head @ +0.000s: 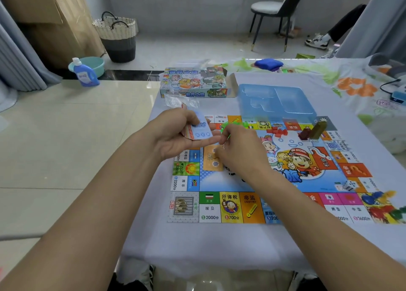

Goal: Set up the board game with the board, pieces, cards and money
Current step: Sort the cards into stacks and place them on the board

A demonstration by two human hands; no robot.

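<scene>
I see my left hand gripping a thin stack of paper cards; my right hand pinches an edge. The glossy square board lies flat on the cloth-covered desk, moulded plastic tray at 12 o'clock.

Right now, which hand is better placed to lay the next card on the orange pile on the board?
The right hand. It hovers directly above the orange card pile, fingers pinching, while the left hand grips the card stack.
</scene>
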